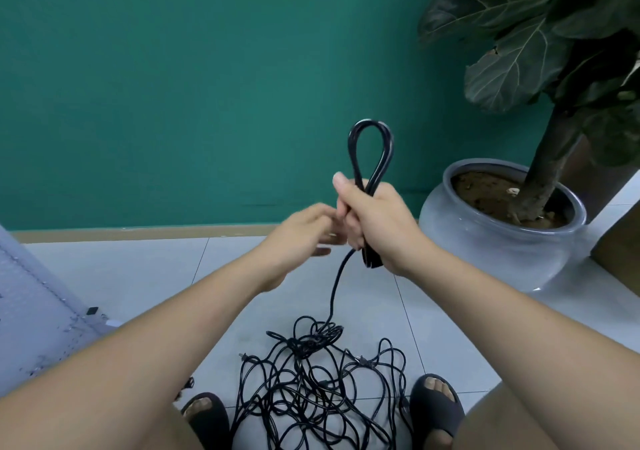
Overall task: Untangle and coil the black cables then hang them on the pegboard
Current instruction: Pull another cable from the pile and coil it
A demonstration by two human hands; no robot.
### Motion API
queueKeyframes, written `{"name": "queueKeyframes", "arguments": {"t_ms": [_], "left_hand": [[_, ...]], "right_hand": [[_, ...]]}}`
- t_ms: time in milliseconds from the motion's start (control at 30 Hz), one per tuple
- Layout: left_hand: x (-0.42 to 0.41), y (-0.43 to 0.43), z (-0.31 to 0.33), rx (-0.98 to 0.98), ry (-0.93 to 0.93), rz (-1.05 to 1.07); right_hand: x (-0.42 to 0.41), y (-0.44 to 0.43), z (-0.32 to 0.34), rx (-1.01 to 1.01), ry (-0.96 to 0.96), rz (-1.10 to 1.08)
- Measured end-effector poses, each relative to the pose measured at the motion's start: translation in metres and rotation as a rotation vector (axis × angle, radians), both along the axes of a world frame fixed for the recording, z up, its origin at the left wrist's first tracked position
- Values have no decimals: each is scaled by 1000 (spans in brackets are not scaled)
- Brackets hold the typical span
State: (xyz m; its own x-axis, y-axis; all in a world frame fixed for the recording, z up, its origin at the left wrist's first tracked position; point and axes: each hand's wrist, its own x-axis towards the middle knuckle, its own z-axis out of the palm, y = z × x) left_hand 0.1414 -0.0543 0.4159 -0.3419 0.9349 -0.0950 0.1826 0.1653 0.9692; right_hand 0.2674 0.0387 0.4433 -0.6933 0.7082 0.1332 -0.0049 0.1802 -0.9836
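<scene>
My right hand (pixel 375 222) grips a bundle of coiled black cable (pixel 370 151) upright in front of the green wall, and a narrow loop sticks up above the fist. One strand (pixel 335 290) drops from the fist to a tangle of black cables (pixel 311 387) on the tiled floor between my feet. My left hand (pixel 304 229) is blurred just left of the right hand. Its fingers reach toward the fist, and I see no cable in them. A pale pegboard (pixel 31 297) leans at the lower left.
A large grey pot (pixel 502 241) with a big-leaved plant (pixel 526 44) stands on the floor at the right. My feet in dark slippers (pixel 438 408) flank the tangle. A wooden skirting (pixel 138 233) runs along the wall base.
</scene>
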Motion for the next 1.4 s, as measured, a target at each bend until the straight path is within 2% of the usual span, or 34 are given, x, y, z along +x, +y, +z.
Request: {"name": "queueKeyframes", "arguments": {"t_ms": [133,267,367,567,700,833,967,1100,1200,1400], "left_hand": [[17,-2,-32,-110,95,-110],[27,-5,-59,-148,90,-98],[35,-10,-77,-255,123,-127],[44,-17,-77,-340,197,-195],[56,-20,-54,-304,456,-241],[65,-27,-30,-176,666,-216],[59,-35,-2,-25,713,-181],[39,-42,21,141,684,-115],[23,-47,32,200,625,-78],[5,-57,50,297,607,155]], "right_hand": [[8,13,8,-40,92,-72],[12,16,20,-86,199,-141],[13,18,26,-86,275,-199],[15,22,25,12,267,-339],[14,30,19,194,201,-434],[15,37,12,382,62,-515],[14,44,1,505,-144,-453],[8,39,-11,572,-330,-251],[9,27,-16,420,-327,6],[22,-5,-11,-210,-269,374]]}}
